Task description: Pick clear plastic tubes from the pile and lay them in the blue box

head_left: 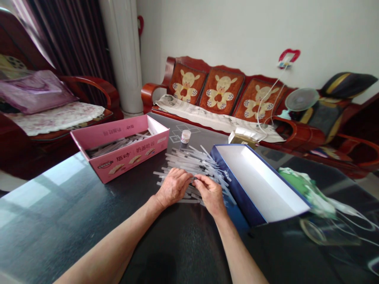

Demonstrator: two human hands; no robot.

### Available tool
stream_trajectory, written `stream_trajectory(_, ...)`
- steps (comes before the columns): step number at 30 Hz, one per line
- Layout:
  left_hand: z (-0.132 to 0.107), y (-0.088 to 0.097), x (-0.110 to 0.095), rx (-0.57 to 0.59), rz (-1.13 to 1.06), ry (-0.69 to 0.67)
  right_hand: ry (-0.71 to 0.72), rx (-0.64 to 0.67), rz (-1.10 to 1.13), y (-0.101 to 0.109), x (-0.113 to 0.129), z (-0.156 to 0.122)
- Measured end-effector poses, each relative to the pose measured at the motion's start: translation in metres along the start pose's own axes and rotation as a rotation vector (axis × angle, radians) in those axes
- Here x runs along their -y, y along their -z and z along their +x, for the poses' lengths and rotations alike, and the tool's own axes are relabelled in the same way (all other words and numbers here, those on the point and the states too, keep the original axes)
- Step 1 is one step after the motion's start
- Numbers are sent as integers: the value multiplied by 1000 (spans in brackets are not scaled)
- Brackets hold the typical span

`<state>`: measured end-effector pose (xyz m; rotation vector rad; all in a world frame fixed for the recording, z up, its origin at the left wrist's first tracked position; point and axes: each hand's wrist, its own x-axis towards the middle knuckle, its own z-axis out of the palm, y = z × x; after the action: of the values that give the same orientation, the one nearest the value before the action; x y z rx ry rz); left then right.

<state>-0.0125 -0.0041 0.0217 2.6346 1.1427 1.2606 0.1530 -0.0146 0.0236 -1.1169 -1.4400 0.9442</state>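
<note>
A heap of thin clear plastic tubes (189, 161) lies on the dark glossy table (74, 221) between two boxes. My left hand (173, 187) rests knuckles-up on the near side of the heap, its fingers curled onto the tubes. Beside it, my right hand (211, 193) pinches with its fingertips at a tube, almost touching the left fingertips. What exactly each hand holds is hidden under the fingers.
A pink cardboard box (130, 154) with more tubes stands at the left. An empty blue box with a white inside (260, 185) lies at the right. A small white-capped bottle (185, 137) stands behind the heap. A wooden sofa (222, 94) and chairs surround the table.
</note>
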Motion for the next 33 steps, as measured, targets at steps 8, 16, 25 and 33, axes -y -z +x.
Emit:
stream_trajectory(8, 2, 3, -4, 35, 57, 9, 376, -44, -389, 6, 2, -1)
stream_trajectory(16, 4, 5, -9, 69, 42, -16, 415, -38, -604, 9, 10, -4)
stream_trajectory(25, 3, 3, -7, 67, 56, -7, 454, -9, -509, 7, 10, -4)
stream_trajectory(33, 3, 2, -7, 60, 74, -15, 475, -46, -516, 9, 10, -5)
